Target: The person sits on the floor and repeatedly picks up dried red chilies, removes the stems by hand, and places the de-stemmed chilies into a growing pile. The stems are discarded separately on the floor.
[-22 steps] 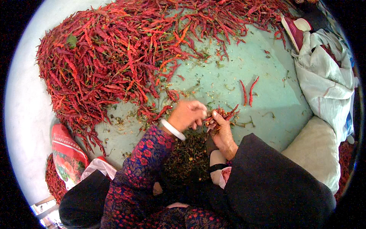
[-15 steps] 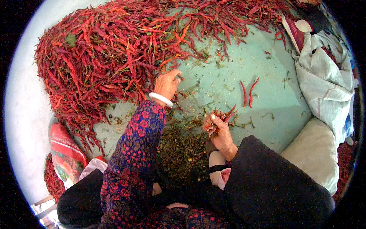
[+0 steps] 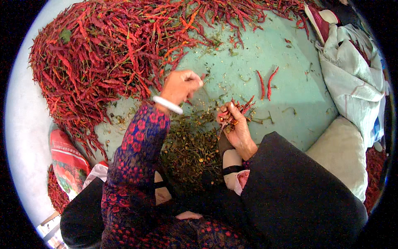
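My left hand (image 3: pixel 180 85), with a white bangle (image 3: pixel 167 104) at the wrist, hovers by the near edge of a large heap of dried red chili peppers (image 3: pixel 91 58). Its fingers are curled together, slightly blurred; bits of red show beside them, but what they pinch is hard to make out. Closed in a fist, my right hand (image 3: pixel 237 128) grips a bunch of red chili peppers (image 3: pixel 248 104), whose tips stick out past the thumb. Between my legs lies a dark pile of stems and scraps (image 3: pixel 192 155). Two loose chili peppers (image 3: pixel 270 85) lie beyond my right hand.
Pale green sheeting (image 3: pixel 294 120) covers the floor, with scattered stems and seeds. A red printed sack (image 3: pixel 68 162) stands at the left. On the right are a whitish woven sack (image 3: pixel 352 87), a stuffed beige sack (image 3: pixel 342 157) and a red shoe (image 3: pixel 318 25).
My left hand has drawn back a little from the heap's edge, fingers still curled. My right hand keeps its bunch of chili peppers. The whole view has shifted slightly.
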Available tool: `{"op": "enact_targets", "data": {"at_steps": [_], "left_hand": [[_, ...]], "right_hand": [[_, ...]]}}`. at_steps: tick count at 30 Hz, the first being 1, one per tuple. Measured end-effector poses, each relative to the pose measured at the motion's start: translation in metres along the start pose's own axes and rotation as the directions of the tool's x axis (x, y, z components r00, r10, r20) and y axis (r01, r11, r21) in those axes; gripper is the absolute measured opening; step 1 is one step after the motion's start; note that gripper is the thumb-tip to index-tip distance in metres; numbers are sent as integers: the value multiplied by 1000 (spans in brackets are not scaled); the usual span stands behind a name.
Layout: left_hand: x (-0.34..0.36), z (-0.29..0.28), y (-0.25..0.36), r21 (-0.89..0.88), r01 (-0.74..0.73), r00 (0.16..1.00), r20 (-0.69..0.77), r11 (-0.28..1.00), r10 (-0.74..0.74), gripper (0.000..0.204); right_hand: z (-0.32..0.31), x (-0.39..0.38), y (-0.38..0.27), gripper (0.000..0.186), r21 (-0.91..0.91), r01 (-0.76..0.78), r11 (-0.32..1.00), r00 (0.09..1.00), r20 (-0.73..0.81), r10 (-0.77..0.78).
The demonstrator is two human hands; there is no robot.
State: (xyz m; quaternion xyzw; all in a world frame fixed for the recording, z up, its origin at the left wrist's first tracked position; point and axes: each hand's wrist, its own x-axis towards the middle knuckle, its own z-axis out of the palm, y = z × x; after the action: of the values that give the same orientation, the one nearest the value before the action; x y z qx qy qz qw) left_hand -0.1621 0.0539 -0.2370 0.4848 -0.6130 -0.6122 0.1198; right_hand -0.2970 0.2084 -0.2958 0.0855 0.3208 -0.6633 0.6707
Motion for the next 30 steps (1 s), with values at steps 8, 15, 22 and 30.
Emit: {"op": "enact_targets", "data": {"at_steps": [8, 15, 22, 30], "left_hand": [[-44, 46, -21, 196, -272, 961, 5, 942, 277, 12], [-56, 60, -14, 366, -412, 888, -42, 834, 458, 8], [-59, 67, -25, 520, -492, 825, 23, 698, 565, 6], [-42, -50, -20, 229, -122, 978, -139, 966, 156, 12]], "right_hand": [[6, -1, 2, 16, -82, 12, 997, 1000, -21, -13], [9, -6, 3, 13, -224, 56, 973, 994, -82, -76], [8, -4, 4, 8, -204, -3, 979, 991, -134, -25], [12, -6, 1, 14, -34, 15, 999, 997, 81, -12]]}}
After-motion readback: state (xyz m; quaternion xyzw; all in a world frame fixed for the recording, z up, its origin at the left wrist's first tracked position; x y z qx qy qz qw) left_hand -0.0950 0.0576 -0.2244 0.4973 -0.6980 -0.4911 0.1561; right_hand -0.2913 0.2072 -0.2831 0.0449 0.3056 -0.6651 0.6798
